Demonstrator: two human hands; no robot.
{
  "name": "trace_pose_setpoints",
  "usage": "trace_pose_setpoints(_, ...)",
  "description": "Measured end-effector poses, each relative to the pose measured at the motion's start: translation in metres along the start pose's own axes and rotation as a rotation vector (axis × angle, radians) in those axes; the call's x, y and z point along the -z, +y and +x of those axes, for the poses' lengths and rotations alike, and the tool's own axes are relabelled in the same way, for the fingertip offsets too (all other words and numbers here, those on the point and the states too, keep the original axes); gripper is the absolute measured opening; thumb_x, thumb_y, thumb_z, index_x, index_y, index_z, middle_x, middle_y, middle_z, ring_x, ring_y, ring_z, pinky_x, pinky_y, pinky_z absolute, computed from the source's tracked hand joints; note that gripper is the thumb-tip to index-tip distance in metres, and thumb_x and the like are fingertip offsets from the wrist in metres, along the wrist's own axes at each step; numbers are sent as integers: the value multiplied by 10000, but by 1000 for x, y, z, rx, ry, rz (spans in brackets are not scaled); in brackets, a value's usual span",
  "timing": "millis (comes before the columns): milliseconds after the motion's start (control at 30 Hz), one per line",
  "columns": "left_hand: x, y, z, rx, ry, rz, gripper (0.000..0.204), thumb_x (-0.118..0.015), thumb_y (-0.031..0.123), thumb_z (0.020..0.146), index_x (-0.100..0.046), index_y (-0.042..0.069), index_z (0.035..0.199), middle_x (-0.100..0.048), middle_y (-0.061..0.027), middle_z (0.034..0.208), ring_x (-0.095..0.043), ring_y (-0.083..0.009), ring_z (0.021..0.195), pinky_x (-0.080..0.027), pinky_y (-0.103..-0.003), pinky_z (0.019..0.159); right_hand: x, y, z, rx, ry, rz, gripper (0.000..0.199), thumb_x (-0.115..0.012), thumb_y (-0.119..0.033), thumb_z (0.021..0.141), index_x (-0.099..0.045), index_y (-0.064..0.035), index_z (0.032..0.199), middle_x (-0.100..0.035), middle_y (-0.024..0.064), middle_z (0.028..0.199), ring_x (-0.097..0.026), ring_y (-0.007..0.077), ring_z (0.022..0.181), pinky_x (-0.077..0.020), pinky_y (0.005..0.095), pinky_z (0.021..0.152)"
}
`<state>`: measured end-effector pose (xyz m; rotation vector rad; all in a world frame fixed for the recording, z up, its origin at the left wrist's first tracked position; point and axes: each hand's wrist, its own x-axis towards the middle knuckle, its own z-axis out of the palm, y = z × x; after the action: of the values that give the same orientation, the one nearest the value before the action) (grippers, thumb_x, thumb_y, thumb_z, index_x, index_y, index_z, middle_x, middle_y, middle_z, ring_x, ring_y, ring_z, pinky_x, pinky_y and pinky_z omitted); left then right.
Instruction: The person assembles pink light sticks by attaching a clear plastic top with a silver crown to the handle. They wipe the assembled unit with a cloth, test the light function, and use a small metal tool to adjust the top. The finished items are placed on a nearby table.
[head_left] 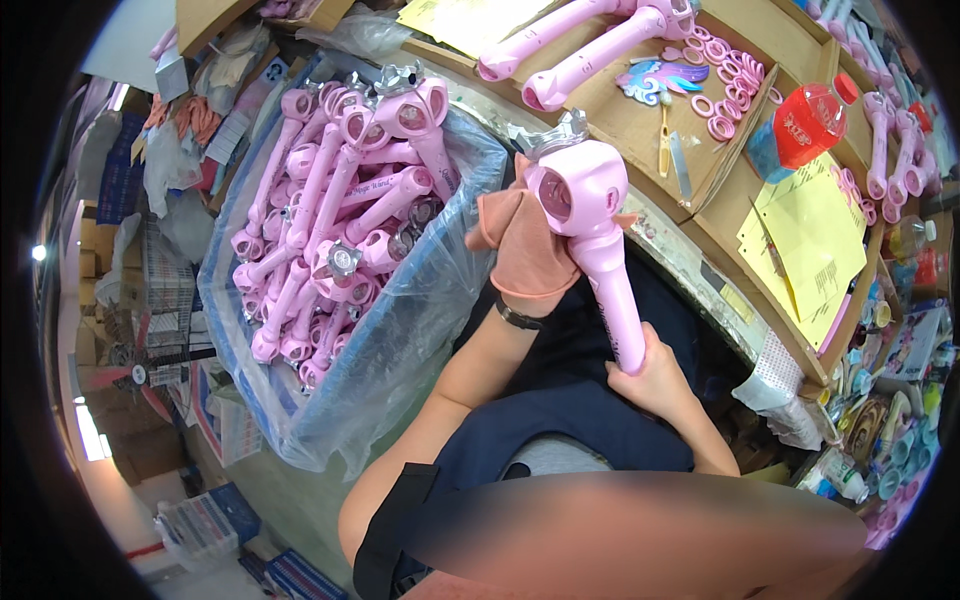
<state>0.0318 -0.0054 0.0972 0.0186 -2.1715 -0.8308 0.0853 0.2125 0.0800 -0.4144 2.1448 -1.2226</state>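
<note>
A pink toy wand [592, 205] with a round hollow head and a silver crown-like top is held up before me. My left hand [528, 255], in an orange cloth glove, is closed around the side of its head; the wand hides part of the fingers. Lower down, my bare right hand [655, 378] wraps the end of the handle. To the left, several similar pink wands [335, 190] lie heaped in a blue crate [490, 165] lined with clear plastic.
The bench at the upper right bears cardboard trays [720, 220], more wand bodies [605, 60], pink rings [728, 85], a winged blue-purple piece [655, 80], a small brush [664, 140], a red-capped bottle [805, 125] and yellow sheets [810, 250]. Boxes and bags crowd the far left.
</note>
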Motion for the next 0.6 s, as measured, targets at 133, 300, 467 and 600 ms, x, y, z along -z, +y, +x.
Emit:
trace_pose_setpoints(133, 3, -14, 13, -82, 84, 95, 677, -880, 440, 548, -491, 64, 955, -411, -90, 862, -370, -263, 850, -294, -389, 759, 5, 3, 7, 7, -141, 214, 460, -747, -140, 729, -516, 35, 1086, -655, 162, 829, -684, 284, 774, -535, 363, 696)
trace_pose_setpoints(300, 4, -18, 21, -181, 197, 96, 608, -876, 342, 585, -462, 50, 921, -417, -121, 874, -432, -292, 841, -347, -415, 772, 15, 22, 16, -220, -429, 614, 334, -740, -44, 756, -542, -17, 1024, -613, 66, 777, -648, 162, 652, -549, 312, 602)
trace_pose_setpoints(467, 3, -15, 16, 156, -95, 203, 566, -848, 224, 615, -467, -13, 959, -457, -146, 898, -470, -350, 920, -364, -436, 913, 19, 30, 20, -205, -667, 913, 354, -773, -86, 776, -532, -20, 1027, -616, 69, 774, -642, 152, 633, -549, 304, 583)
trace_pose_setpoints(600, 0, -3, 5, 271, -57, 223, 590, -862, 244, 599, -474, 8, 975, -462, -123, 912, -461, -320, 944, -344, -434, 926, 6, 10, 23, -55, 29, 337, 463, -802, -227, 781, -515, -14, 1075, -670, 129, 843, -688, 232, 724, -550, 336, 658)
